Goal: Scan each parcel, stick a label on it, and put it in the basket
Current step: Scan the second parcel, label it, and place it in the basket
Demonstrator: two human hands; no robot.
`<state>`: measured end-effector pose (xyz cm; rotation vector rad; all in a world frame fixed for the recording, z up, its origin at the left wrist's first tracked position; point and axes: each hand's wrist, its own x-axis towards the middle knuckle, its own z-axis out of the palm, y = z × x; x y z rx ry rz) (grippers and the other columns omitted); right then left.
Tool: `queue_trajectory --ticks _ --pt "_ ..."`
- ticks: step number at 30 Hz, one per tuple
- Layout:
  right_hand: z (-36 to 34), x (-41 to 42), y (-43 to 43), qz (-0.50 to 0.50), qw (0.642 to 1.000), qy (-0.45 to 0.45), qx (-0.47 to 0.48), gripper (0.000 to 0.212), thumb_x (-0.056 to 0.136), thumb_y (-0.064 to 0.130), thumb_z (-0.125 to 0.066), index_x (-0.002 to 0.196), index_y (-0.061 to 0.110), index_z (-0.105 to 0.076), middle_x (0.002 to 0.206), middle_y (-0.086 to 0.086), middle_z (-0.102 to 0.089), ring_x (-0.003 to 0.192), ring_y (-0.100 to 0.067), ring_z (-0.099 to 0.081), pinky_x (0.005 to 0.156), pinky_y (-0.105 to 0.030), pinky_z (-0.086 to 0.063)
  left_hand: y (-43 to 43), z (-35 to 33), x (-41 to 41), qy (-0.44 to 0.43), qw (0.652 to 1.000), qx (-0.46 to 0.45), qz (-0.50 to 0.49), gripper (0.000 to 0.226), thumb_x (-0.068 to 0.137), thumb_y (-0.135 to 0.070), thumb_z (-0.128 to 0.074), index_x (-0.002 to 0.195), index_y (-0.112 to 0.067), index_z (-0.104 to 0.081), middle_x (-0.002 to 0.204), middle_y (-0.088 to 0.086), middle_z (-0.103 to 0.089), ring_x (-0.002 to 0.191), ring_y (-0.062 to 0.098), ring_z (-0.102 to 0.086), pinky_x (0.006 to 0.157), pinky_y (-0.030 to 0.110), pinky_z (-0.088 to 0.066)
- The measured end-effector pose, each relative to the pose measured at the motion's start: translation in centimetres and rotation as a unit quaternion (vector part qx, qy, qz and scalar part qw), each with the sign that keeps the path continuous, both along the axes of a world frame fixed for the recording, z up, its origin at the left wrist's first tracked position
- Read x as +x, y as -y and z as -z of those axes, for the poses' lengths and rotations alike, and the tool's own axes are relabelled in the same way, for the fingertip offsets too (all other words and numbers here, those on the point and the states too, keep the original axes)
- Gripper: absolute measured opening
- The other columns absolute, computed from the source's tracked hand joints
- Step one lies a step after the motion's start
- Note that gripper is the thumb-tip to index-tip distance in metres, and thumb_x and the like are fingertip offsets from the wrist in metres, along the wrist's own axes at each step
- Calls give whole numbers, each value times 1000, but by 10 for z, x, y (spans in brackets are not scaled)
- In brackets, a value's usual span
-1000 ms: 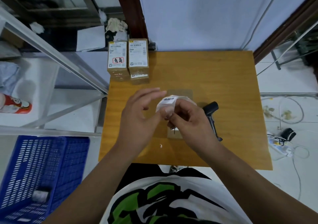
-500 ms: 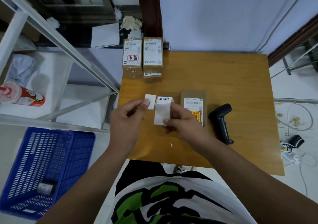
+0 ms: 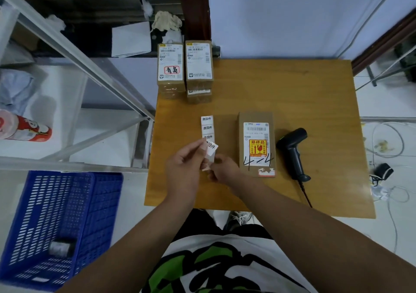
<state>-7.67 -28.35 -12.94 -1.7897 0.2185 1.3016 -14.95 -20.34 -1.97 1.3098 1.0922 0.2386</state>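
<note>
Head view. The left hand pinches one white label, peeled partway off the strip of labels; the right hand is closed on the strip's near end, apparently to hold the backing steady while the label lifts. The strip lies flat on the wooden surface, just left of the parcel, which rests label-side up, near enough to take the sticker. The scanner lies on its side right of the parcel, untouched by either hand, cable trailing off the near edge. Two stacks of parcels wait at the far left corner. The blue basket stands on the floor to the left, within reach for dropping.
</note>
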Motion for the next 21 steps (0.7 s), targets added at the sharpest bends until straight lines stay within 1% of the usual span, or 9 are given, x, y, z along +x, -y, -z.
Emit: queue_trajectory --ticks 3,6,8,10,11,13,16,19,21 --pt "-17 -5 13 -18 1000 20 -6 25 104 27 -58 127 19 -51 113 -9 -67 81 -26 -73 90 -47 -62 3 10 10 4 998 -51 -22 28 91 -14 -77 118 -25 -76 105 4 -80 81 8 -71 68 16 -57" --pt "-44 -6 33 -18 998 -1 52 34 103 27 -59 129 38 -41 123 -3 -66 97 -32 -77 94 -47 -61 8 21 20 -3 996 -91 -19 26 91 -12 -78 116 -17 -77 96 2 -81 78 10 -73 67 21 -59" --pt "-58 -3 50 45 995 12 85 26 103 16 -57 122 33 -51 121 -9 -68 93 -34 -78 94 -51 -61 14 27 26 -14 995 -100 -11 16 91 -13 -78 106 -17 -79 93 3 -81 81 18 -75 72 31 -61" --pt "-75 7 71 137 984 27 113 17 104 11 -55 117 18 -64 114 -19 -68 80 -32 -76 83 -52 -64 23 31 30 -19 994 -107 1 9 91 -15 -78 99 -20 -78 95 5 -81 83 21 -75 74 35 -60" --pt "-83 11 82 168 977 31 127 15 105 15 -57 115 10 -66 108 -21 -68 74 -29 -74 76 -50 -66 28 33 32 -19 994 -111 10 8 91 -16 -78 97 -21 -78 97 6 -80 83 20 -74 72 33 -59" --pt "-93 18 100 178 974 56 128 27 102 25 -66 112 1 -67 96 -19 -70 70 -26 -72 68 -45 -66 38 36 35 -24 992 -125 28 6 90 -19 -80 94 -24 -80 93 1 -80 84 16 -73 69 30 -57" --pt "-89 26 117 136 980 113 89 23 94 21 -76 106 2 -70 91 -15 -72 74 -24 -75 71 -43 -67 54 40 39 -36 985 -165 38 8 88 -20 -81 95 -23 -81 83 -5 -79 78 13 -68 68 28 -53" --pt "-76 36 128 140 978 136 78 17 95 16 -76 101 1 -71 85 -13 -71 71 -21 -73 71 -44 -67 68 47 45 -52 983 -168 52 16 88 -21 -82 104 -20 -80 96 5 -81 77 14 -71 68 29 -53" --pt "-69 43 131 150 975 150 66 16 95 17 -75 102 4 -70 91 -14 -70 68 -19 -72 66 -40 -66 74 51 50 -50 984 -166 41 21 88 -16 -82 108 -14 -78 100 10 -80 77 16 -75 63 24 -56"
